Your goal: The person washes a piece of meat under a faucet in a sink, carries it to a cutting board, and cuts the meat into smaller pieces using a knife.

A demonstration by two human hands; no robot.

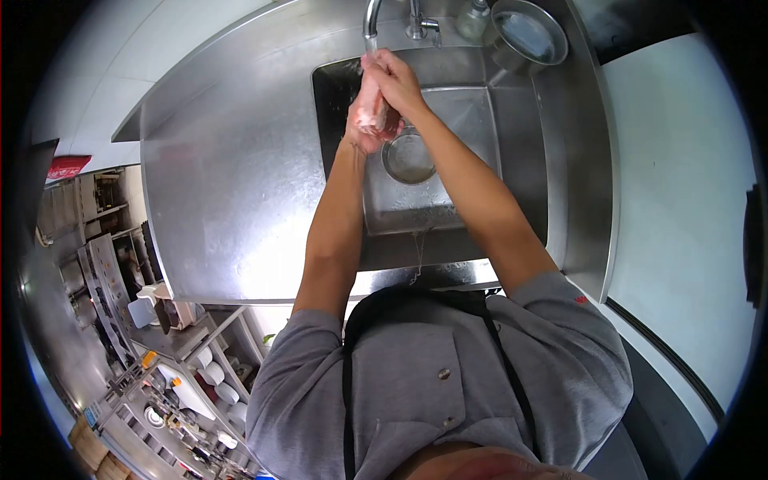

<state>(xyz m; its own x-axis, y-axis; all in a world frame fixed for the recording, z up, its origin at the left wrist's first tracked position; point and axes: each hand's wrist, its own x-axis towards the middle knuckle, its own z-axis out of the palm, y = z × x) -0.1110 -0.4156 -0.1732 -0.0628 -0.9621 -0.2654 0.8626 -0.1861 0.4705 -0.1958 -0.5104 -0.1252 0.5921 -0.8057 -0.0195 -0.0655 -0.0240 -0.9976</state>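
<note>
A pinkish-white piece of raw meat [371,107] is held between my two hands under the running tap [371,26]. My left hand [366,133] supports its lower end from below, with the fingers curled round it. My right hand [395,78] grips the upper part close to the water stream. Both hands are over the left part of the steel sink [472,172], above and beside the round drain basket [409,157]. The underside of the meat is hidden by my hands.
At the sink's back right corner stand a metal pot [528,36] and a clear bottle [473,21]. The tap lever [432,29] is behind the sink. A steel counter [232,176] extends left. Shelves with white dishes [212,373] are at lower left.
</note>
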